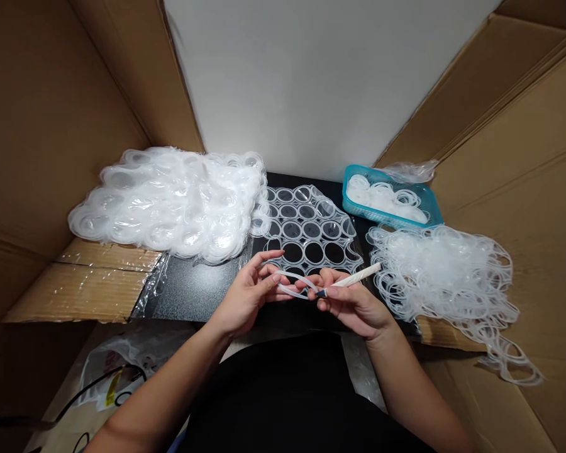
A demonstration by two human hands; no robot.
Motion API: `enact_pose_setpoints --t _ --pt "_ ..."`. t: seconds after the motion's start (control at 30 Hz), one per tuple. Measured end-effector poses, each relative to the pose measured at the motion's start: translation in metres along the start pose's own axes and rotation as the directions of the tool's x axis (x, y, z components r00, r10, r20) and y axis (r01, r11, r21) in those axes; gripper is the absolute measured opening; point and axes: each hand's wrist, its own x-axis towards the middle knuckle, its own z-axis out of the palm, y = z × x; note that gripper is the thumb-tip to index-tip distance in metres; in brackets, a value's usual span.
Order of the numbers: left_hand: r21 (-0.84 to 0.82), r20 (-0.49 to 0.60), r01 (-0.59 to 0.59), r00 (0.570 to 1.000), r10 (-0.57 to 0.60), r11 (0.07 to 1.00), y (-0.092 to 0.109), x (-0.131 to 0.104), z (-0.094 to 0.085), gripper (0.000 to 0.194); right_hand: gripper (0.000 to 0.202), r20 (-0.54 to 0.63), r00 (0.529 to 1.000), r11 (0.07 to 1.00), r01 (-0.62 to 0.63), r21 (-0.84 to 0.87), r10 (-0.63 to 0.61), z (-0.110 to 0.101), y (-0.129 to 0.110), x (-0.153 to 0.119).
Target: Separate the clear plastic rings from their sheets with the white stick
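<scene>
Ring point(292, 274), seemingly one, with one pen-like tool point(355, 277)

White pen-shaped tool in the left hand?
No, the right hand holds the white pen-shaped tool, while the left hand pinches a translucent ring.
</scene>
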Motion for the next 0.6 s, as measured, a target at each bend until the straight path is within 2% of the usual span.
enact_pose_setpoints --t 0.07,0.1,0.13,0.2,0.27,0.33,0.4,0.47,0.53,0.6 --pt "0.232 0.003 -0.108 0.994 0.11 0.967 -0.006 0.006 -0.007 0.037 0.017 -0.032 0.999 0.998 -0.014 0.056 0.016 -0.001 0.001 0.002" --pt "0.406 0.023 -0.185 0.981 0.192 0.895 -0.009 0.01 -0.012 0.033 0.018 -0.075 0.997 0.995 -0.002 0.099 0.009 -0.003 0.0 0.005" --pt "0.582 0.068 -0.26 0.96 0.272 0.77 -0.014 0.015 -0.018 0.03 0.02 -0.136 0.991 0.989 0.033 0.143 -0.013 -0.005 -0.001 0.009" --pt "0.823 0.217 -0.366 0.909 0.355 0.434 -0.024 0.025 -0.031 0.028 0.023 -0.283 0.953 0.97 0.161 0.185 -0.104 -0.011 -0.006 0.02" --pt "0.895 0.345 -0.413 0.881 0.325 0.167 -0.034 0.034 -0.043 0.031 0.026 -0.387 0.896 0.95 0.287 0.124 -0.22 -0.018 -0.011 0.035" --pt "0.913 0.391 -0.408 0.877 0.279 0.004 -0.042 0.039 -0.05 0.036 0.026 -0.408 0.858 0.947 0.315 -0.061 -0.311 -0.026 -0.012 0.051" --pt "0.923 0.385 -0.372 0.885 0.262 -0.1 -0.048 0.039 -0.051 0.039 0.023 -0.353 0.86 0.903 0.243 -0.354 -0.37 -0.031 -0.008 0.067" --pt "0.926 0.374 -0.342 0.89 0.261 -0.161 -0.051 0.038 -0.049 0.041 0.018 -0.265 0.886 0.751 0.13 -0.648 -0.382 -0.034 0.001 0.078" --pt "0.927 0.364 -0.318 0.893 0.266 -0.2 -0.054 0.036 -0.045 0.043 0.016 -0.197 0.908 0.568 0.053 -0.822 -0.37 -0.036 0.011 0.083" --pt "0.926 0.357 -0.299 0.895 0.269 -0.232 -0.057 0.035 -0.042 0.046 0.014 -0.168 0.916 0.448 0.014 -0.894 -0.364 -0.036 0.018 0.084"
